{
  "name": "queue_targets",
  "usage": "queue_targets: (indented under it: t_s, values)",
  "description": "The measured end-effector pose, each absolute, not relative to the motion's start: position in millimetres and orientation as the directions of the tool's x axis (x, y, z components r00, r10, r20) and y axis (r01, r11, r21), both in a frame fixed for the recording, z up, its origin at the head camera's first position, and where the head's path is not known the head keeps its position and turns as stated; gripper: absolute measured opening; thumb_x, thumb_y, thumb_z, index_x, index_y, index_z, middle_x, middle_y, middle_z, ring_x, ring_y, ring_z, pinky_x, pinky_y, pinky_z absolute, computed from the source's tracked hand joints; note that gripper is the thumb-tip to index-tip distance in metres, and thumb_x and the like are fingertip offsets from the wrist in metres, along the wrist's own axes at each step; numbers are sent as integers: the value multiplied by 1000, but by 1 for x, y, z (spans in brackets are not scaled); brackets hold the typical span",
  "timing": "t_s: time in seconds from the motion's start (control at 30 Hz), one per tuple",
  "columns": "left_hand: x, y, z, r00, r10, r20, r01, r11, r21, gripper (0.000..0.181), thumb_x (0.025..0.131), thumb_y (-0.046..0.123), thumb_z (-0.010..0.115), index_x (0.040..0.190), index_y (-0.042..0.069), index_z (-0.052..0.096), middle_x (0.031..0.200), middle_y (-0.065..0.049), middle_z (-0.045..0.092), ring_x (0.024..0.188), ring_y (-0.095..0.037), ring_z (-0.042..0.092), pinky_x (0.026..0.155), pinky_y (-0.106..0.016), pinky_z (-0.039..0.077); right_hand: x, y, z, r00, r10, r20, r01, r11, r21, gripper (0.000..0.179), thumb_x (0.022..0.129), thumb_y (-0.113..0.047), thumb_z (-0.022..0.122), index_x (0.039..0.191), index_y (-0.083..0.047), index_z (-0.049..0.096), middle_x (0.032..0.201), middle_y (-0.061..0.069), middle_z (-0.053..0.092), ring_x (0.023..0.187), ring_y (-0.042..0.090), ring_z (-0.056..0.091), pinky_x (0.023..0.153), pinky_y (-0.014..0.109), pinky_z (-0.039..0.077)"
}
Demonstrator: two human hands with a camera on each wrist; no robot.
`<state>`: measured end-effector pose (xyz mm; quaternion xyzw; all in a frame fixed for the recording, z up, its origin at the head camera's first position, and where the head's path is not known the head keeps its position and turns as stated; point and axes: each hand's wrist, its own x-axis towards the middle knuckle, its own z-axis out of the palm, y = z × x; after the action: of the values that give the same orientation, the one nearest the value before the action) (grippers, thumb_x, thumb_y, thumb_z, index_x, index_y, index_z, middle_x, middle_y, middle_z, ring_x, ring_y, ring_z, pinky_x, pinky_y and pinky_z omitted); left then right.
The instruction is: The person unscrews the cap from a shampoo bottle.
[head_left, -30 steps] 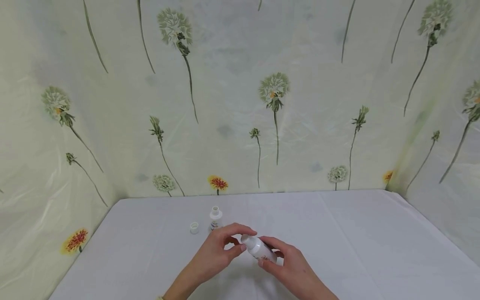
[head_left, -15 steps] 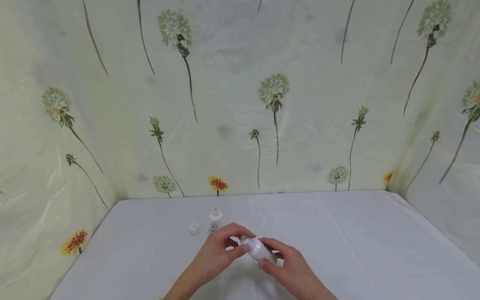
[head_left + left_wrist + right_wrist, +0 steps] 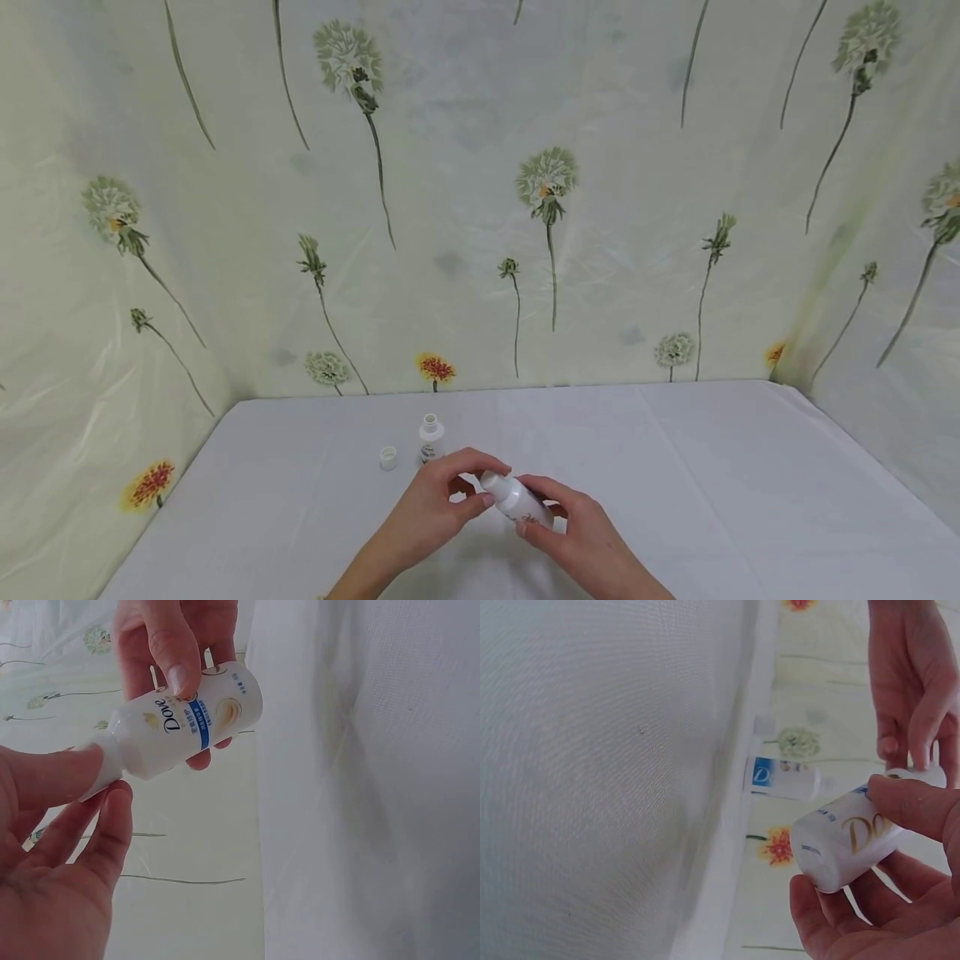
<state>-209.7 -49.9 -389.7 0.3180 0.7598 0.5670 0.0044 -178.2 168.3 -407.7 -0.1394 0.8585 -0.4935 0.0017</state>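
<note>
My right hand (image 3: 585, 529) holds a small white Dove bottle (image 3: 169, 724) by its body, thumb on one side and fingers on the other. The bottle is tilted, its top end pointing up and left toward my left hand (image 3: 438, 504). With thumb and fingertips, the left hand pinches the white cap (image 3: 111, 761) at that end. The fingers hide part of the cap. Behind the left hand, a second white bottle (image 3: 431, 435) stands upright on the table with its neck uncovered. To its left lies a loose white cap (image 3: 387, 457).
A white cloth covers the table (image 3: 712, 492). Pale curtains (image 3: 465, 208) printed with dandelions rise behind it and along both sides. The second bottle and loose cap are close beyond my left hand.
The left thumb and fingertips shift slightly at the cap, and the bottle has turned a little in place. The right hand, standing bottle and loose cap stay where they were.
</note>
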Motion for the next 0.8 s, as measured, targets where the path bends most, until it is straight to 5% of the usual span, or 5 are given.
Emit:
queue_targets:
  t_s: [0.8]
  values:
    - [-212, -48, -390, -841, 431, 327, 462, 256, 849, 24, 88, 27, 76, 111, 25, 69, 93, 9, 65, 86, -12, 58, 74, -26, 51, -178, 166, -408, -961, -244, 130, -233, 459, -857, 44, 88, -30, 74, 128, -17, 62, 122, -3, 64, 108, 20, 58, 92, 42, 48]
